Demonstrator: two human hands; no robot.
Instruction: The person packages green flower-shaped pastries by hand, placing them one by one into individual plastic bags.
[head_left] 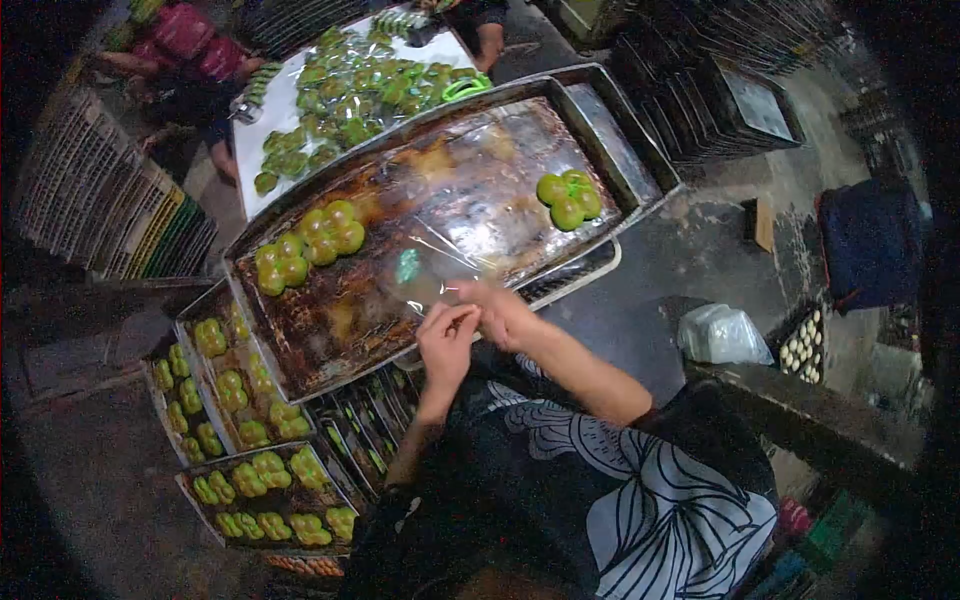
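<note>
Both hands are close together over the front edge of a large browned metal tray. A clear plastic bag with a green print is pinched in the closed fingers of my left hand. My right hand is beside it at the bag's near edge, blurred, its fingers bent; what it holds, if anything, cannot be made out. Green clustered buns lie at the tray's left part, with another green cluster near its right end.
More trays of green buns are at the lower left. Behind the large tray, a white table bears many wrapped green buns, with two people around it. Plastic bags lie at right. Racks of trays stand at left.
</note>
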